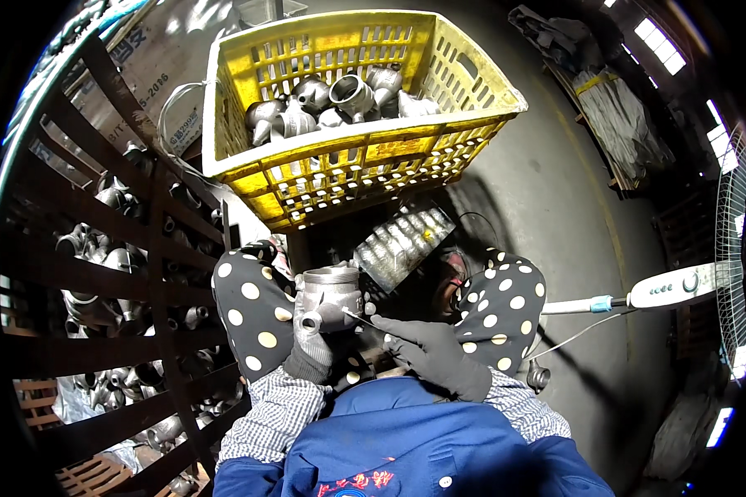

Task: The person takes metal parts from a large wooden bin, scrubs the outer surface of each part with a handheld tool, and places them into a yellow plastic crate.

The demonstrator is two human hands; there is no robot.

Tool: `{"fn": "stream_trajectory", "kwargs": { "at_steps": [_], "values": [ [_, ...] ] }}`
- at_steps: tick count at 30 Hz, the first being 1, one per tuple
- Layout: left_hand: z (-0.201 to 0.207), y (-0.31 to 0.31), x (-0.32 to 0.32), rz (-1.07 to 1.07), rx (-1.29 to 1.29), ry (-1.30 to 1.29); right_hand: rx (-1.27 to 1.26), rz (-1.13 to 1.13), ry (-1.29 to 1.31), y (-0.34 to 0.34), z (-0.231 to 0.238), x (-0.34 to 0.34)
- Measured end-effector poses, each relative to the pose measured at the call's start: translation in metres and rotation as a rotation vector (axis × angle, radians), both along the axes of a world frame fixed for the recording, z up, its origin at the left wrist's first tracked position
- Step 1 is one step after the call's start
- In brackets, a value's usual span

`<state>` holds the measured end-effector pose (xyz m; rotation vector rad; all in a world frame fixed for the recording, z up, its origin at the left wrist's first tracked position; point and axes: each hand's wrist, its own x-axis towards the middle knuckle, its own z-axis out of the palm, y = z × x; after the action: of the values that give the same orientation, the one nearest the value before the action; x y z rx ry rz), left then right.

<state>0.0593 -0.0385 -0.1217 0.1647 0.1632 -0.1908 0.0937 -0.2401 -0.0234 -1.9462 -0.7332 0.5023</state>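
My left hand (309,356), in a dark grey glove, is closed around a grey metal pipe-fitting casting (331,290). The casting has a wide ribbed round neck facing up and a small side spout. To its right, my gloved right hand (439,352) reaches in with its fingers pinched together. From the fingertips a thin pale rod (355,316) points at the casting's side and appears to touch it. What kind of tool the rod is stays too small to tell. Both hands are between my knees, over my lap.
A yellow plastic crate (373,149) holding several metal castings (352,95) stands ahead. Between it and my hands sits a ridged, silvery block (404,248). On the left, a rusty slatted metal bin (153,240) holds more castings. A standing fan (680,286) is at the right.
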Motion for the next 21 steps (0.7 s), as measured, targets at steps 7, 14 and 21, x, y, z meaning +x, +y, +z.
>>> {"fn": "stream_trajectory", "kwargs": {
  "at_steps": [7,14,21],
  "values": [
    [-0.010,-0.002,0.001,-0.008,-0.272,-0.076,0.108,-0.054,0.755,-0.003,0.006,0.014],
    [-0.030,0.000,-0.007,0.064,-0.352,-0.055,0.141,-0.081,0.505,0.000,-0.002,0.013],
    [0.003,-0.001,-0.002,0.133,-0.024,-0.005,-0.133,-0.026,-0.220,0.002,0.009,0.010]
  ]
}}
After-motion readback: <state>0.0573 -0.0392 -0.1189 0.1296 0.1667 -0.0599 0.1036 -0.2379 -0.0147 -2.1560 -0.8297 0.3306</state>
